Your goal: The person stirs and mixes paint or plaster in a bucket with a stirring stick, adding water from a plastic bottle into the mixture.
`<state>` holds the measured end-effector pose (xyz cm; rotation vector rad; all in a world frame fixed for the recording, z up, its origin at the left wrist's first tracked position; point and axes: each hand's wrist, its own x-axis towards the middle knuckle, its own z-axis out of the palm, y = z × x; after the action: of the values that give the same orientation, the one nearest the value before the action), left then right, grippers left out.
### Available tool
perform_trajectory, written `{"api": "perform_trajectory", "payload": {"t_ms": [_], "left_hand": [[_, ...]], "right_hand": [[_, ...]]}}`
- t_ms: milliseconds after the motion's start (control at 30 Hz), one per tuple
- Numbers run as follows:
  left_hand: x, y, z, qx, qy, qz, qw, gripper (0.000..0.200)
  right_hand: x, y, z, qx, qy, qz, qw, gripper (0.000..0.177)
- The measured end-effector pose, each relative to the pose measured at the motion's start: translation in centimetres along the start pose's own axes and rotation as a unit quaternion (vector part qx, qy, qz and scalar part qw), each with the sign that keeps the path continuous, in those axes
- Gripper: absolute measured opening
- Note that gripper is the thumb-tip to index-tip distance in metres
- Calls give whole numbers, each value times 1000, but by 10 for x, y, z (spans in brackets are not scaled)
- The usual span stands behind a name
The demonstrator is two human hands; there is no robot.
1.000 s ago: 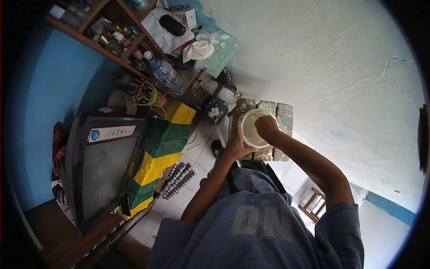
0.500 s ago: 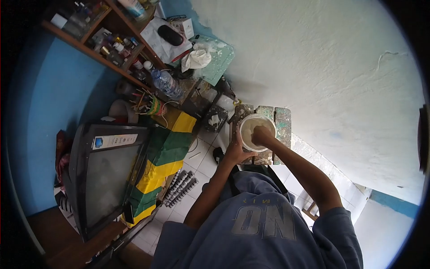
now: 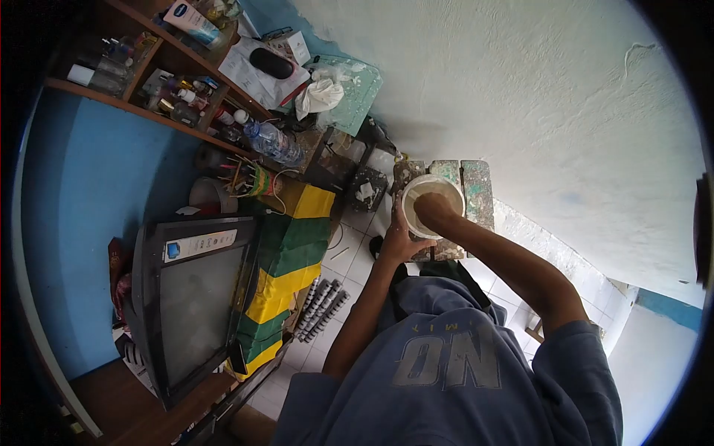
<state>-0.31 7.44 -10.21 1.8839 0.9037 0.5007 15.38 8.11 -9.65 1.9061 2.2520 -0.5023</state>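
A white round tub [image 3: 459,195] rests on a paint-stained wooden stool [image 3: 477,186]. Inside it is a pale, cloudy material [image 3: 422,190]. My left hand [image 3: 401,239] is wrapped around the near left side of the tub, with the thumb along its lower edge. My right hand [image 3: 435,208] reaches down into the tub; its fingers are hidden in the pale material, and whether they hold anything cannot be made out.
On the left stand a television [image 3: 197,297], a green and yellow cloth [image 3: 294,245] and a wooden shelf [image 3: 141,74] with bottles. A plastic water bottle [image 3: 275,143] leans near the shelf. The rough wall [image 3: 520,89] rises beyond the stool.
The view has shifted, so the room and stool appear displaced. My right hand has moved toward the left side inside the tub. My left hand keeps its hold on the tub.
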Motion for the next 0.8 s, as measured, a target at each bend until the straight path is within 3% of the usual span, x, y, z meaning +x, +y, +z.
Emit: {"api": "perform_trajectory", "payload": {"t_ms": [133, 333, 433, 633, 800], "left_hand": [[0, -2, 0, 6, -2, -2, 1000, 132], [-1, -1, 2, -48, -2, -5, 999, 132], [2, -1, 0, -25, 4, 1, 1000, 132], [0, 1, 0, -41, 1, -1, 999, 132], [0, 5, -2, -27, 0, -14, 1000, 131]], "right_hand": [[-2, 9, -7, 22, 3, -90, 996, 14], [-24, 17, -25, -20, -29, -127, 991, 9], [-38, 18, -46, -9, 35, -84, 996, 9], [-34, 20, -67, 58, -57, 49, 995, 11], [-37, 6, -62, 36, 28, 143, 989, 20]]}}
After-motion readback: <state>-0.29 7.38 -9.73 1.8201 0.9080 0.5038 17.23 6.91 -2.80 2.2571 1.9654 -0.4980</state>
